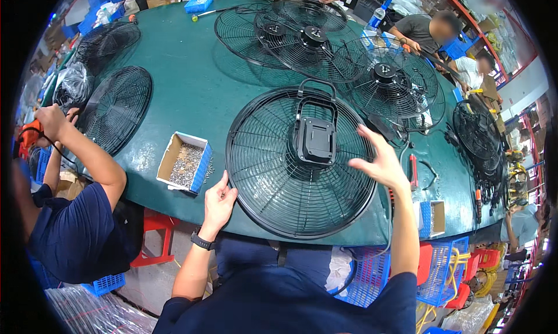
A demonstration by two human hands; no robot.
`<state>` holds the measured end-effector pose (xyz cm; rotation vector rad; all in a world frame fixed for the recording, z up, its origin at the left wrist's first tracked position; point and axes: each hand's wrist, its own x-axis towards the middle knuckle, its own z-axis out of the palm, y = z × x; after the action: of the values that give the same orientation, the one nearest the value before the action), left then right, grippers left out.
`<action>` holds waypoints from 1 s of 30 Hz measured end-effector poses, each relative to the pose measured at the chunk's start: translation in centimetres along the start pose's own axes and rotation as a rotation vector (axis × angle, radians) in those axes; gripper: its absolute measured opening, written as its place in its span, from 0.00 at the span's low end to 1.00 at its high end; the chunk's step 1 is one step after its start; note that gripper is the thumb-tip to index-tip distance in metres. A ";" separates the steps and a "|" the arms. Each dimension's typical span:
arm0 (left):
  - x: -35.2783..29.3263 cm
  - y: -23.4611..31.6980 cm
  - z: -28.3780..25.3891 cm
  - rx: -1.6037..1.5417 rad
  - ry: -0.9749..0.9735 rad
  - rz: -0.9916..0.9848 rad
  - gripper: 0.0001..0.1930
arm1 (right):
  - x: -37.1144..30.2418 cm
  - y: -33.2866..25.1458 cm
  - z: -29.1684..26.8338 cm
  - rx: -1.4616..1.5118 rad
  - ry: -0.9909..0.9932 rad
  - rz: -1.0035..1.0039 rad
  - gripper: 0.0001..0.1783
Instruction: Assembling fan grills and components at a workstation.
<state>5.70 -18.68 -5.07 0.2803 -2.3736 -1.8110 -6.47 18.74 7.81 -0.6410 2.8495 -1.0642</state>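
In front of me a round black fan lies flat on the table, its wire grille up. A black rectangular housing with a loop handle sits at its middle. My left hand is at the fan's left rim, fingers pinched together; something tiny seems to be between them, too small to name. Over the fan's right side my right hand hovers with fingers spread, holding nothing. Left of the fan stands an open cardboard box of small metal pieces, likely screws, some spilled beside it.
More fan grilles with motors overlap at the back of the green table. Another grille lies at left, by a co-worker's arm and an orange power tool. A red-handled tool and a small box are at right.
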 end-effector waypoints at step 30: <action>-0.1 0.8 -1.1 -0.056 -0.093 -0.079 0.34 | 2.9 2.3 2.4 0.177 0.257 0.131 0.45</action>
<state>5.95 -19.46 -4.05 0.2930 -2.4010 -1.9631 -9.53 17.69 4.80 -0.3210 2.9053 -1.4494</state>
